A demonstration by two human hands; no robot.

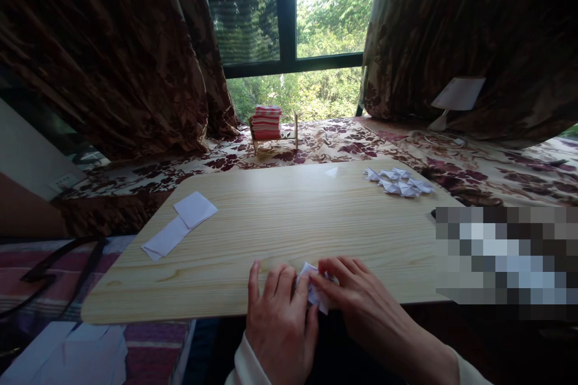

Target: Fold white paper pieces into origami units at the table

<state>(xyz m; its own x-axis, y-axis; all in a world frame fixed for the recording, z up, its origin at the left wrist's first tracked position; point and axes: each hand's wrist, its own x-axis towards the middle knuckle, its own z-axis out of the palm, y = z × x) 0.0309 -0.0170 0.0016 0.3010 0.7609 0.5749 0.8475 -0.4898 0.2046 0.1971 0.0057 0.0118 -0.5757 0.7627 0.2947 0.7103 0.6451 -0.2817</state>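
A small folded white paper (pixel 321 302) lies at the near edge of the wooden table, partly covered by my fingers. My left hand (pixel 280 320) holds its left side between thumb and index finger, the other fingers resting on the tabletop. From the right, my right hand (pixel 361 296) pinches the same paper, its thumb and index close to my left index finger. Several folded white paper pieces (pixel 401 183) with pointed corners sit together at the far right of the table. On the left side, flat white paper sheets (pixel 195 209) overlap one another.
The light wooden table (pixel 253 222) has rounded corners. More white paper (pixel 67 355) lies on the striped cloth at lower left. Beyond the table, a small rack holds a red-and-white striped stack (pixel 266 123). A white lamp (pixel 458 94) stands at far right. Pixelation hides an area at right.
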